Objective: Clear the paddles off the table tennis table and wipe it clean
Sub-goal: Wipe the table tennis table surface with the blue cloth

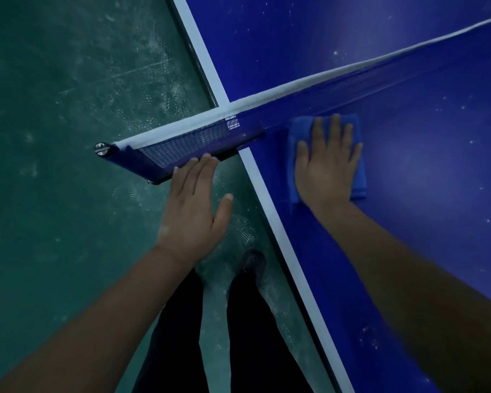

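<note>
We're looking down on the table tennis table [408, 180], its blue top filling the right of the view with a white border line along the near edge, and the green floor [68, 137] taking the whole left side. No paddles anywhere on the part of the table we can see, so we judge the clearing done here and the wiping under way. White specks dot the blue on both sides of the net [295, 89], which cuts across from the right down to its post [102, 150] overhanging the floor.

Down to the hands. Our right hand [325, 168] lies flat on a folded blue cloth [357, 154], fingers spread wide and palm pressing it onto the surface, not gripping, just beside the foot of the net near the border line. Our left hand [194, 205] hangs off the table, open and empty, its fingertips at the lower bar of the net bracket; whether they touch it we cannot tell.

Next, we reckon, the cloth wants sweeping away from the net across the speckled blue, keeping the palm flat and steering clear of the mesh.
</note>
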`<state>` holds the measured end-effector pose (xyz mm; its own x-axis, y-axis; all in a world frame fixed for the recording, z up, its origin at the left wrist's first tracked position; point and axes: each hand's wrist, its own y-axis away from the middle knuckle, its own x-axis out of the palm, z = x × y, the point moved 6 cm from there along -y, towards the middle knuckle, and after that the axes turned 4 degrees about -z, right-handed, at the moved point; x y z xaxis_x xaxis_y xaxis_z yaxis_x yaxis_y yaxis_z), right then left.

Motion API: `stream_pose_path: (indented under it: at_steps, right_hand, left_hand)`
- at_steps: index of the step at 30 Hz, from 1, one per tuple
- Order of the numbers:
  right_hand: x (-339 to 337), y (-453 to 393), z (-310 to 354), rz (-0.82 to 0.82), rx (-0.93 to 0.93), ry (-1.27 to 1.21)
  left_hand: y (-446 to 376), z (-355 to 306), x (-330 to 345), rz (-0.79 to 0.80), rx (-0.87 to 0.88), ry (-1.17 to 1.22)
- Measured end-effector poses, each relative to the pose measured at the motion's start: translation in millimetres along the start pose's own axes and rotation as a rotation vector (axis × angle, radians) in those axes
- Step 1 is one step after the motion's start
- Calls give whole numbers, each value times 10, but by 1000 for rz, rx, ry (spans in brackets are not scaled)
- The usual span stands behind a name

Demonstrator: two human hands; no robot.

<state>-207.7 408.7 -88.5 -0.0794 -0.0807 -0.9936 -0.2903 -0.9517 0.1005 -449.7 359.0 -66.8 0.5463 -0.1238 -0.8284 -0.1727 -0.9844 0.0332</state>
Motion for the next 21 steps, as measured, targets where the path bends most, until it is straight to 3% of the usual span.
stream_pose_path:
  at_steps: [3,7,10,13,16,18,20,21]
  right_hand:
    - [13,93,265,-57,115,-34]
    - [141,633,790,8,-316,30]
    - [121,605,429,56,-491,47]
    - [36,213,-403,39,-296,129]
    - [-152,-121,-1377,-29,102,87]
    - [-214,-132,-1592,-72,353,-31]
    - [-157,71,-1268,-100,376,-38]
    - [-94,261,-958,-111,246,-21]
  left_hand:
    - [-6,-22,-22,3,-2,15]
    - [-28,-63,-53,3,-9,36]
    - [-53,-109,-96,-46,-3,48]
    - [-48,-311,-57,-74,126,60]
    - [-125,-590,90,-4,214,111]
    - [-258,-747,153,4,222,135]
    - [-425,-878,210,-15,238,164]
    - [-508,-950,259,-12,259,173]
